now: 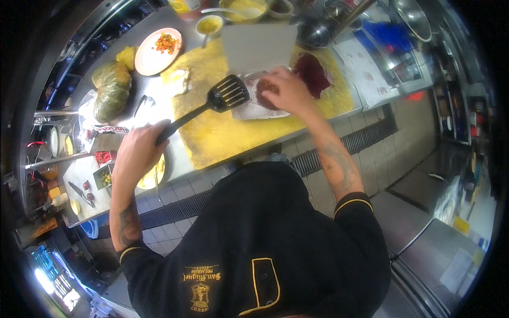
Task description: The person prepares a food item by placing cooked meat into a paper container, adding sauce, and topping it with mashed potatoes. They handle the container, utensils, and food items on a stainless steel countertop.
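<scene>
Hands at a yellow cutting board [222,132] on a steel counter [159,95], seen from above. My left hand [139,151] is clamped around the handle of a black slotted spatula [229,94], whose blade hovers just beside a sheet of white paper [249,109] lying on the board. My right hand [284,90] rests fingers-down on a brown meat patty [265,87] that sits on that paper; the fingers curl over the patty, but whether they grip it or merely press it I cannot tell.

Step in hand, as I judge it: lifting the patty off its paper. The next move seems to call for sliding the spatula blade flat under the patty while my right hand steadies it, without tearing the paper.

A dark red piece of meat [313,71] lies just beyond my right hand. A white plate [158,50] with chopped vegetables and a green squash [112,87] stand to the left.

My right hand covers most of the patty, so its shape is unclear. A pale blurred rectangle [258,45] hides the board's far edge. Things near the rim are too distorted to identify.
</scene>
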A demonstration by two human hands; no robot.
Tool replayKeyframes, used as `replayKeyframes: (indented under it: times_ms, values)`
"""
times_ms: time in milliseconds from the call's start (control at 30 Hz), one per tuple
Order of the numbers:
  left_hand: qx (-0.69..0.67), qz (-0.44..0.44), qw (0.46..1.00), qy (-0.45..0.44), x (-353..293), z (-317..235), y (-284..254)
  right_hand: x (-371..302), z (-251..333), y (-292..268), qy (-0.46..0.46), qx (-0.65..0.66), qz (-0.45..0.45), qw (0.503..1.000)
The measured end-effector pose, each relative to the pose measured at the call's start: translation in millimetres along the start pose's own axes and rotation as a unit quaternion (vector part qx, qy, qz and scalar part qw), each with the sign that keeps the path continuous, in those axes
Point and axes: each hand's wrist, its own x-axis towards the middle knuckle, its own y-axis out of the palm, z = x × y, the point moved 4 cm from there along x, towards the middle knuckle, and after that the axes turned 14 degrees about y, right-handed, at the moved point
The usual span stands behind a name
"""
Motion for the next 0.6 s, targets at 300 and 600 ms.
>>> replayKeyframes:
  times_ms: [300,600]
  values:
    - [-0.257,-0.212,0.924,-0.188,-134.7,29.6,115.8,-84.3,-24.7,-47.7,0.151,0.135,-0.058,0.978]
    - [-0.321,-0.284,0.873,-0.233,-77.2,7.5,201.2,-100.8,32.5,-1.0,0.119,0.113,0.025,0.986]
